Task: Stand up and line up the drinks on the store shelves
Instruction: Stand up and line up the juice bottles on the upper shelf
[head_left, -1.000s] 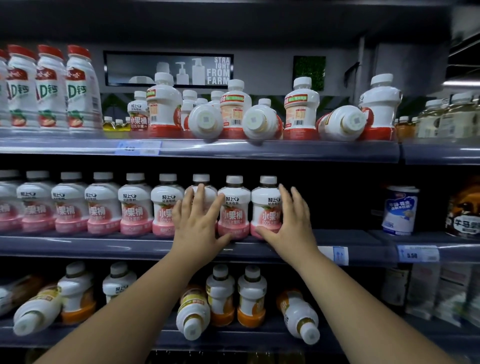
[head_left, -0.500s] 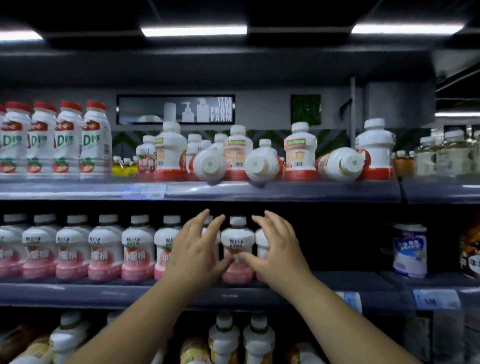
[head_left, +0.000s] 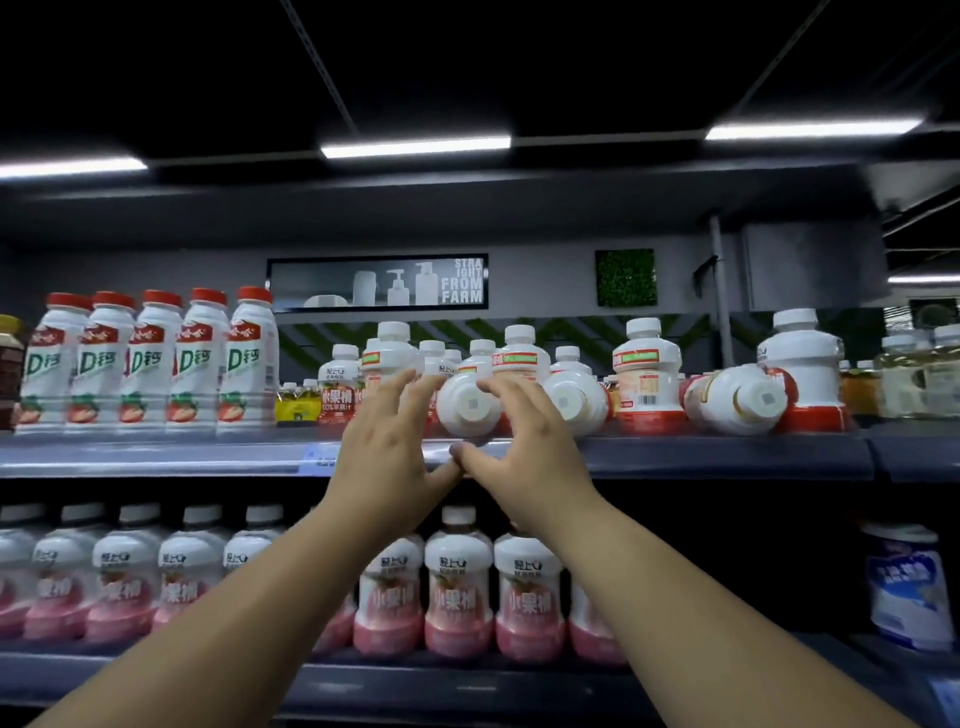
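Toppled bottle, one round end facing the camera, is lying on the upper shelf between the two hands. Fingertips are covering its edges, and contact cannot be judged. Left hand and right hand are hovering with fingers spread, grasping nothing, thumbs nearly meeting beneath it. Three such bottles are lying flat here; five red-capped bottles are standing at left.

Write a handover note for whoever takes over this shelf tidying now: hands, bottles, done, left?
Left hand and right hand: both open, fingers spread either side of the nearest toppled bottle on the top shelf; no grip yet.
Done: pink bottles on the middle shelf stand in a row.
Left: stand it up, then the second toppled bottle and third toppled bottle to its right.
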